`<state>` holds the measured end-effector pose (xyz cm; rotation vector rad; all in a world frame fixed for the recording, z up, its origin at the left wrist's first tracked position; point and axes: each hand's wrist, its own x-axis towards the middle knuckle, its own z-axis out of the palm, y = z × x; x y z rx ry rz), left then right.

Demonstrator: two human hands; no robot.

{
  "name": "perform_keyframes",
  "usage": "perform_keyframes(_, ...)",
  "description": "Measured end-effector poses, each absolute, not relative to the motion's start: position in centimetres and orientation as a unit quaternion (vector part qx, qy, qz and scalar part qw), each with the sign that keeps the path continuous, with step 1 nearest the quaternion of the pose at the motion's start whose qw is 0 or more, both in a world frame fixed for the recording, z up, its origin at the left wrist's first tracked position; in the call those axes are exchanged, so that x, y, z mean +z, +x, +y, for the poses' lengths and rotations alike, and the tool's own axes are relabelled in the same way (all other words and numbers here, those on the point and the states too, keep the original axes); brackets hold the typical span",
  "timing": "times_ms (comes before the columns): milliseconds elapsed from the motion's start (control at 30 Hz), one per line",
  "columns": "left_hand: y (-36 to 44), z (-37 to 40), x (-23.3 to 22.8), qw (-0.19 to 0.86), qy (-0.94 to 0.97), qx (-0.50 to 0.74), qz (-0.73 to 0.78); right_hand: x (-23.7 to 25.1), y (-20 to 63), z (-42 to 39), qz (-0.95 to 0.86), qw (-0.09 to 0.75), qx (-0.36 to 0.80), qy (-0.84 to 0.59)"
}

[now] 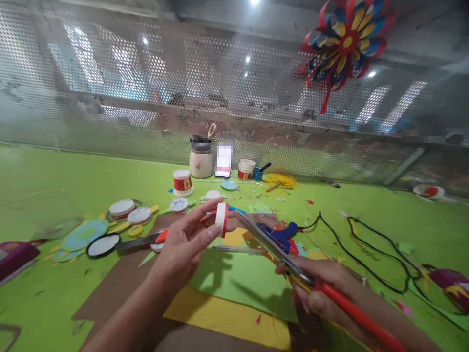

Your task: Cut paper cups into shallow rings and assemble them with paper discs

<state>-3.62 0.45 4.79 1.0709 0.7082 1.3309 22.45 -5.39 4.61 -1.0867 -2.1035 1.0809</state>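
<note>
Held up between the thumb and fingers of my left hand (196, 234) is a small white paper cup piece (221, 220) with a red edge, seen side-on. My right hand (322, 288) grips scissors (278, 252) with long metal blades and red handles. The blade tips point up and left and end just right of the cup piece, apart from it. Under both hands lie a light green paper sheet (238, 281) and a yellow sheet (220, 318) on brown cardboard (113, 288). A blue glue gun (284, 236) sits behind the blades, partly hidden by them.
Round white pieces (139, 215) and a light blue paper ring (86, 233) lie at the left. Farther back stand a red-and-white paper cup (182, 182), stacked cups (246, 169), a jar (201, 160) and a phone (223, 159). A black cord (366, 269) loops across the right.
</note>
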Motion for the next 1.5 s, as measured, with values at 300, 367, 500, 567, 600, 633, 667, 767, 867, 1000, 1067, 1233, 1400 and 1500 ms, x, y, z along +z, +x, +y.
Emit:
perform_keyframes(300,-3.2,0.3,4.0,0.541,0.506,0.610,0.282,4.0,21.3,-5.7,-0.826,0.236,0.167,-0.484)
perform_keyframes(367,-3.2,0.2,3.9,0.542,0.503,0.615,0.275,4.1,21.0,-5.9,-0.836,0.253,0.122,-0.471)
perform_keyframes(500,-3.4,0.5,3.6,0.547,0.523,0.608,0.242,4.5,20.4,-5.9,-0.843,0.285,0.060,-0.453)
perform_keyframes(567,-3.6,0.6,3.4,0.550,0.536,0.594,0.239,4.6,20.3,-5.9,-0.842,0.283,0.034,-0.458)
perform_keyframes(600,-3.7,0.6,3.3,0.549,0.540,0.589,0.245,4.6,20.4,-5.9,-0.841,0.280,0.022,-0.462)
perform_keyframes(633,-3.7,0.6,3.3,0.547,0.540,0.587,0.253,4.6,20.5,-5.8,-0.842,0.278,0.014,-0.463)
perform_keyframes(667,-3.7,0.6,3.3,0.543,0.541,0.587,0.260,4.6,20.5,-5.8,-0.842,0.276,0.010,-0.463)
perform_keyframes(767,-3.7,0.6,3.4,0.531,0.546,0.587,0.275,4.5,20.9,-5.9,-0.847,0.275,-0.002,-0.455)
perform_keyframes(867,-3.6,0.6,3.5,0.530,0.554,0.580,0.277,4.4,21.1,-6.0,-0.843,0.277,-0.014,-0.461)
perform_keyframes(1000,-3.4,0.6,3.6,0.538,0.538,0.579,0.294,4.5,21.0,-6.2,-0.846,0.262,-0.018,-0.465)
perform_keyframes(1067,-3.3,0.5,3.6,0.539,0.529,0.581,0.303,4.7,20.9,-6.2,-0.844,0.266,-0.043,-0.464)
perform_keyframes(1233,-3.1,0.3,3.8,0.548,0.511,0.580,0.320,4.8,20.6,-6.0,-0.837,0.279,-0.089,-0.461)
perform_keyframes(1400,-3.1,0.2,3.9,0.554,0.512,0.577,0.312,4.9,20.8,-6.0,-0.843,0.271,-0.093,-0.455)
perform_keyframes(1500,-3.1,0.2,3.9,0.560,0.509,0.573,0.314,4.9,20.8,-6.2,-0.849,0.262,-0.084,-0.450)
